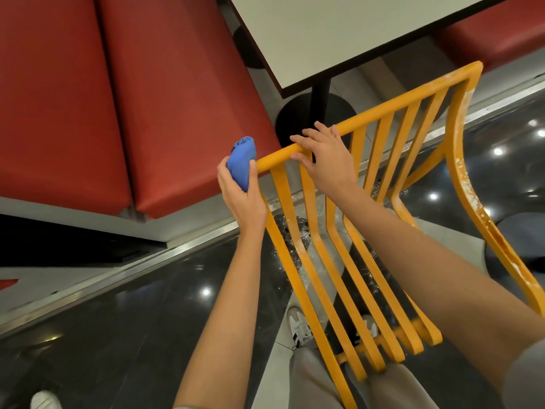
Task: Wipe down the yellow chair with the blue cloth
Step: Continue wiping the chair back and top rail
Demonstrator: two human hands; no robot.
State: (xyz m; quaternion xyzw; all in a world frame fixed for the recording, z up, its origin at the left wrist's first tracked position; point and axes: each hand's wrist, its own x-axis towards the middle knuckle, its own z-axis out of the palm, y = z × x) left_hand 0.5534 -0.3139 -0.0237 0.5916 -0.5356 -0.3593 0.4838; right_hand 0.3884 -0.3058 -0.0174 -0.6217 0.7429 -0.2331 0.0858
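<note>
Head-worn wide-angle view, looking steeply down past the person's own arms.

There is only this one view, so no second camera shares the scene. It sits above both forearms, which enter from the bottom edge and reach up toward mid-frame, where the left hand (240,188) and right hand (324,156) meet the yellow chair (383,178) close to the lens. The frame is rolled, so the floor strip runs diagonally from lower left to upper right. Farther off, a red bench (118,98) fills the upper left and a pale surface (339,33) the top centre. The person's shoes (299,327) appear directly below, near the bottom centre. Straight edges bow toward the borders.
</note>
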